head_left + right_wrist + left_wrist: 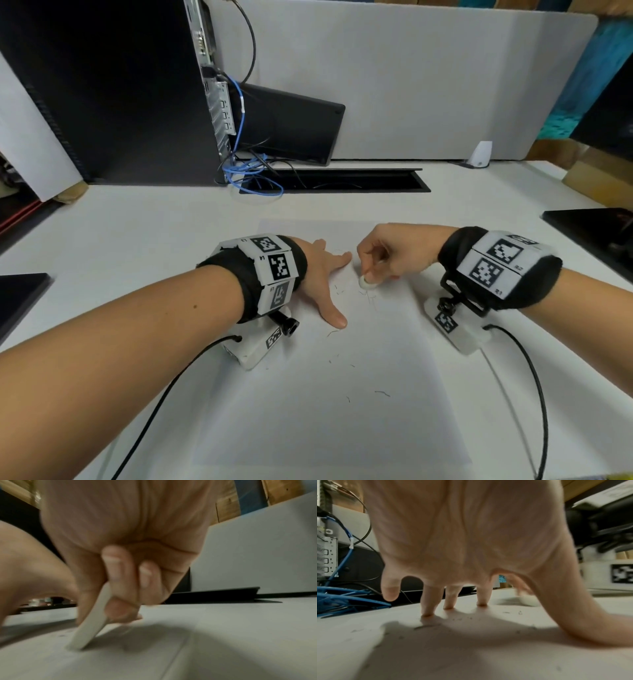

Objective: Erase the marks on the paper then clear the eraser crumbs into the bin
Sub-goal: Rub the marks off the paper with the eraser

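Paper (342, 394): white sheet, lying flat on white desk (137, 222), directly in front of wearer. Left hand (320, 270): spread wide and planted on upper part of sheet, fingers straight, thumb stretched toward wearer; in left wrist view, 3 fingertips (448, 605) pressed down on sheet, little finger lifted clear. Nothing held. Right hand (394, 253): curled into a tight pinch round eraser (367, 281), thumb against forefinger, remaining fingers folded into palm. Eraser: white, flattened, tilted, lower tip pressed on sheet just right of left forefinger; confirmed in right wrist view (91, 626). Right wrist view blurred at hand.

Eraser crumbs (382, 393): thin dark slivers scattered over sheet, thickest just below eraser and between both hands, a few strays lower down. Faint pencil marks (339, 251) near left forefinger, too faint to read.

Black computer tower (120, 85) standing at far left, blue cable (253, 171) looped at its foot beside open cable slot (342, 180). Grey partition (428, 85) across back of desk. Bin: not identifiable in any view.
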